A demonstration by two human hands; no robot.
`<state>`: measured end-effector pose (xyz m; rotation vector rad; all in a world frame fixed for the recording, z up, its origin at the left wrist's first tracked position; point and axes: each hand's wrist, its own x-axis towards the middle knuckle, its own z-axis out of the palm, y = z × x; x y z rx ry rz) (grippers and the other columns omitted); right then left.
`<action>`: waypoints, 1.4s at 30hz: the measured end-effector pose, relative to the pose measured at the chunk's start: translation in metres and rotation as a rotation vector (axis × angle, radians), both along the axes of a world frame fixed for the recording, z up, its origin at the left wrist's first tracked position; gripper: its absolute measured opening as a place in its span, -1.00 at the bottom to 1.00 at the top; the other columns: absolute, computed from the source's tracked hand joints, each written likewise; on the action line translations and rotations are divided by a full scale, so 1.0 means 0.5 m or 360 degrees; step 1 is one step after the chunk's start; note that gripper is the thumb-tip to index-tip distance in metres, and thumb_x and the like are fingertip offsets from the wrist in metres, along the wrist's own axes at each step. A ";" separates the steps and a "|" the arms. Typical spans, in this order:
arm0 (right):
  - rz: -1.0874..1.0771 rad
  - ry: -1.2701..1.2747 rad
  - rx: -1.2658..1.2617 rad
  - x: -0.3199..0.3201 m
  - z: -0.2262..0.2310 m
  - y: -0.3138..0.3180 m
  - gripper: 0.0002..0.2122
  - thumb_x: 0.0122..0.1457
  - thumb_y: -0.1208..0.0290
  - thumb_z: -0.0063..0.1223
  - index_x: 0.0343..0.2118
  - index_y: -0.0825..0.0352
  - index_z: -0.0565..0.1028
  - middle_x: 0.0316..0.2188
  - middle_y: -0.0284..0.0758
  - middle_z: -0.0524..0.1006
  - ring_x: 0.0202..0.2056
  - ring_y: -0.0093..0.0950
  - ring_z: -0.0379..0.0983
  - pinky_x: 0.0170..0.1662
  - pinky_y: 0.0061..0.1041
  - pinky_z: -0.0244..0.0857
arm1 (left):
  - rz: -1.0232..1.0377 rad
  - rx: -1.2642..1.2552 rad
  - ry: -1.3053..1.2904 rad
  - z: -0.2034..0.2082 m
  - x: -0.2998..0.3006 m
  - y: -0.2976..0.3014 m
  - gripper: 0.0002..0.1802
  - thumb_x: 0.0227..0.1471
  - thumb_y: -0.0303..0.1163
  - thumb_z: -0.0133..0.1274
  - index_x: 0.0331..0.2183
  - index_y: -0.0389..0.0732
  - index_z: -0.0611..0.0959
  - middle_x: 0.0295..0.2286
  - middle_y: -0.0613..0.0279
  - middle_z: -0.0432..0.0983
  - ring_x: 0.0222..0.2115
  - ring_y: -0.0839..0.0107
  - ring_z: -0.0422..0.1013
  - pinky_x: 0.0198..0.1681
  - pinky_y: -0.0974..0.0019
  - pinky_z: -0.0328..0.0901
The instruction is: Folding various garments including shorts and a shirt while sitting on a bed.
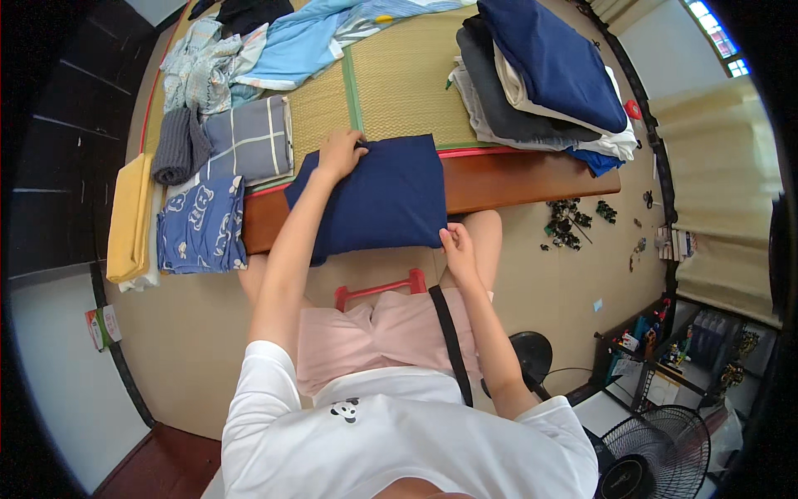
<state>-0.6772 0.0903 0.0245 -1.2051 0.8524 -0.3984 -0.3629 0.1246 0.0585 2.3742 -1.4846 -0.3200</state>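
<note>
A navy blue garment [382, 200], folded into a rough rectangle, lies over the front edge of the bed, its near part hanging past the wood. My left hand [341, 156] rests on its far left edge, thumb and fingers apart. At the near right corner, my right hand [460, 254] pinches the cloth between thumb and fingers. Left of the garment are a folded grey checked cloth [249, 137] and a folded blue patterned cloth [201, 224].
A tall pile of folded clothes [549, 75] stands at the right on the woven mat [407, 91]. A rolled grey knit [180, 145] and a yellow folded cloth [130, 216] sit at the left. Loose clothes [291, 50] lie farther back. A fan [657, 453] stands at lower right.
</note>
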 end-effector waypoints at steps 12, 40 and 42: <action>-0.0063 0.0087 0.0419 0.063 0.053 -0.037 -0.51 -0.09 0.39 0.14 -0.13 0.50 0.23 -0.26 -0.24 0.42 -0.20 -0.50 0.33 -0.14 -0.56 0.19 | 0.0182 0.0341 0.2261 -0.019 -0.354 0.291 -0.66 -0.09 -0.44 -0.02 -0.19 -0.29 0.42 -0.21 0.17 0.35 -0.23 0.48 0.31 -0.16 0.43 0.22; -0.0010 -0.0554 0.1362 0.121 0.205 -0.029 -0.53 -0.05 0.41 0.08 -0.04 0.33 0.25 -0.10 -0.23 0.35 -0.06 -0.33 0.26 0.03 -0.30 0.10 | 0.1040 -0.1514 0.3230 0.223 -0.234 0.227 -0.58 -0.11 -0.55 0.01 -0.12 -0.23 0.36 -0.15 0.19 0.32 -0.14 0.28 0.27 -0.02 0.19 0.17; -0.0032 -0.0726 0.0993 0.146 0.295 -0.069 -0.60 -0.06 0.49 0.07 -0.09 0.34 0.30 -0.16 -0.26 0.38 -0.12 -0.37 0.31 -0.01 -0.33 0.16 | 0.0936 -0.1603 0.3187 0.300 -0.208 0.178 -0.57 -0.11 -0.55 0.01 -0.11 -0.23 0.37 -0.16 0.17 0.34 -0.15 0.28 0.29 -0.05 0.20 0.20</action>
